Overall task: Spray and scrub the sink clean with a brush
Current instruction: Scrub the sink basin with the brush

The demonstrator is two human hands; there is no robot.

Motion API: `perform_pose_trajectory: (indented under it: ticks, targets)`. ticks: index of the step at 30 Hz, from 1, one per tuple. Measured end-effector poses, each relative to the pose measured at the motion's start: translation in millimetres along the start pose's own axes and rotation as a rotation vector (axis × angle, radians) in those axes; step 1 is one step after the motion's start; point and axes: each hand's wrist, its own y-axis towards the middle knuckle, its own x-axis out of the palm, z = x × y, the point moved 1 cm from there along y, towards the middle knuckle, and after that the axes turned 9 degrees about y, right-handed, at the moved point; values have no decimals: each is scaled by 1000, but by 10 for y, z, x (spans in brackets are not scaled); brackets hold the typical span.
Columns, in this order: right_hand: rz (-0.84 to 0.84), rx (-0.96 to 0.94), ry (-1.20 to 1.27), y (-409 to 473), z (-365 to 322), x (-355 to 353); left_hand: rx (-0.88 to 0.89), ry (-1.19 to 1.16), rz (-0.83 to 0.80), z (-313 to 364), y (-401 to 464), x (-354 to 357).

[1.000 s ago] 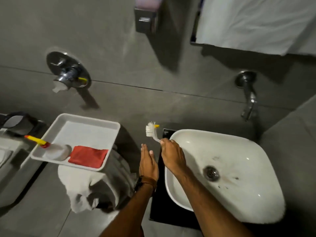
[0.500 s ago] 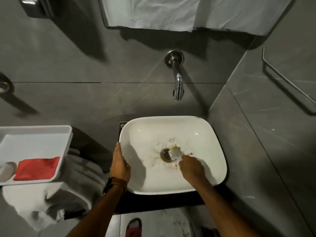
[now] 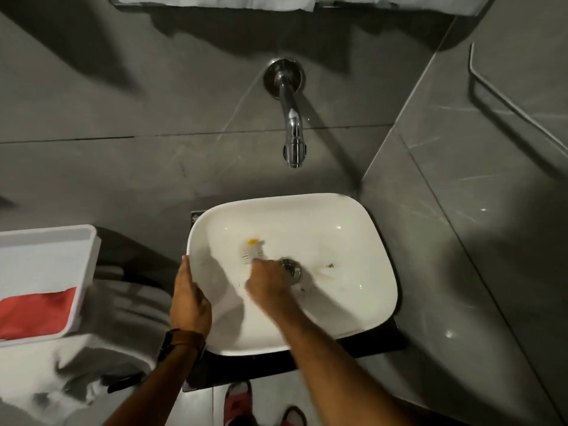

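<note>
A white basin sink (image 3: 353,216) sits on a dark stand against the grey wall. Inside it my right hand (image 3: 269,284) grips a white brush (image 3: 251,253) with a yellow tip; the bristle head rests on the basin floor left of the metal drain (image 3: 292,267). The hand is blurred by motion. Dark specks (image 3: 329,265) lie right of the drain. My left hand (image 3: 189,302) lies flat over the sink's left rim, a brown watch on its wrist.
A chrome spout (image 3: 292,124) juts from the wall above the sink. At the left, a white tray (image 3: 83,272) holds a red cloth (image 3: 33,312), above crumpled white towels (image 3: 76,364). A tiled side wall with a rail (image 3: 516,109) stands at the right. Red sandals (image 3: 238,404) show below.
The brush has moved from the drain to the left part of the basin floor. The view has drawn nearer to the sink. My left hand stays on the rim.
</note>
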Motion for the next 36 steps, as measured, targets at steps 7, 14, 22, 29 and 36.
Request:
perform_pose_trajectory:
  ticks: [7,14,22,29,36]
  targets:
    - [296,508,-70,-149,1136,-685,-31,-8,-21,10,-12,1]
    - [-142,19,138,-23,-429,213,10,-27,-4,-48,-28,18]
    - [166,442,-145,-363,926,-484,-44,-49,-38,-112,3,43]
    - [48,482,51,-421,627,-210,-58,-60,-49,-73,-10,17]
    - [-188,75,62,-767,-372,264,-46,-51,-31,-17,-45,-2]
